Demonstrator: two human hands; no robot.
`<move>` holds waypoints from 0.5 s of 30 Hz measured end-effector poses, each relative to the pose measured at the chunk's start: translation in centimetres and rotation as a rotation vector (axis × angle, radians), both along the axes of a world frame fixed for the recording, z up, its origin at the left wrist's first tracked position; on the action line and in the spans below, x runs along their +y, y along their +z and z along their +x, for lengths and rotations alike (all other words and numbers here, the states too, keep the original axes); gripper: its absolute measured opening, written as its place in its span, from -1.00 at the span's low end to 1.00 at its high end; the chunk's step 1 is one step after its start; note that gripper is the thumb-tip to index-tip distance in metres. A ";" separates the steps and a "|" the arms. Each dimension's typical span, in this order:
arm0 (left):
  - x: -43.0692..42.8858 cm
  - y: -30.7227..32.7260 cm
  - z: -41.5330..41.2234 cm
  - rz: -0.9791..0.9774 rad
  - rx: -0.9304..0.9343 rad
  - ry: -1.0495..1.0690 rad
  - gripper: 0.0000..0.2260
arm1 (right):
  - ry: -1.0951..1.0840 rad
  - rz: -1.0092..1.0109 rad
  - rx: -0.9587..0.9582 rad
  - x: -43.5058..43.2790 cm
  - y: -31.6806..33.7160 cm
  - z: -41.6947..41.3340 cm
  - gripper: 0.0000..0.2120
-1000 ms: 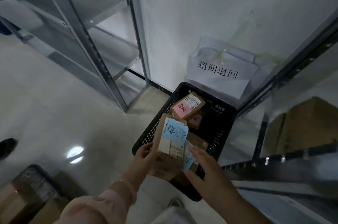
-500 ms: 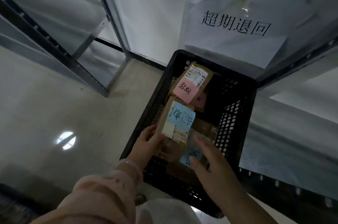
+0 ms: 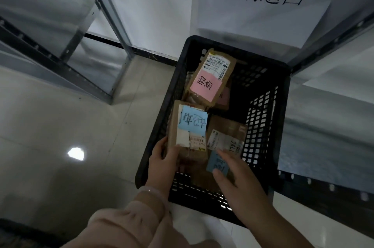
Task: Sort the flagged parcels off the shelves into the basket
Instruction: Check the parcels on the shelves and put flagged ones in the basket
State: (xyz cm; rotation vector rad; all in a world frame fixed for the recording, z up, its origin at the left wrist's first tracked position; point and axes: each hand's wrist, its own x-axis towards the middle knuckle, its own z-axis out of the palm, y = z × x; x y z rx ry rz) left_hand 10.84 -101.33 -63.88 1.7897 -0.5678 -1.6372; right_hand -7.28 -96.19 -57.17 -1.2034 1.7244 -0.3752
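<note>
A black perforated plastic basket [image 3: 282, 106] stands on the floor against the wall. Inside, at the far end, lies a brown parcel with a pink note [image 3: 210, 79]. My left hand [image 3: 165, 158] grips the near end of a brown parcel with a blue note [image 3: 189, 126], held along the basket's left wall. Beside it lies another brown parcel with a smaller blue note [image 3: 226, 138]. My right hand [image 3: 236, 174] rests on that parcel's near end, fingers spread over the blue note and thumb beside it; whether it grips the parcel I cannot tell.
A white paper sign with handwritten characters [image 3: 261, 2] is taped to the wall above the basket. Metal shelving frames stand at the left [image 3: 105, 14] and at the right [image 3: 332, 41]. Pale tiled floor [image 3: 60, 126] lies to the left of the basket.
The view has come closer over the basket. Both hands have lowered the two blue-noted parcels deeper into the basket, side by side.
</note>
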 end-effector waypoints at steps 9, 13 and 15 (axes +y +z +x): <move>-1.1 -1.1 0.3 -0.078 -0.355 -0.258 -0.64 | 0.110 -0.057 0.143 0.3 0.3 -0.6 -0.44; -0.8 2.3 0.5 -0.173 -0.429 -0.521 -0.54 | 0.107 -0.082 0.203 1.3 2.7 -0.4 -0.38; -0.3 4.9 0.5 -0.282 -0.560 -0.649 -0.47 | 0.118 -0.119 0.264 2.0 4.6 -0.2 -0.36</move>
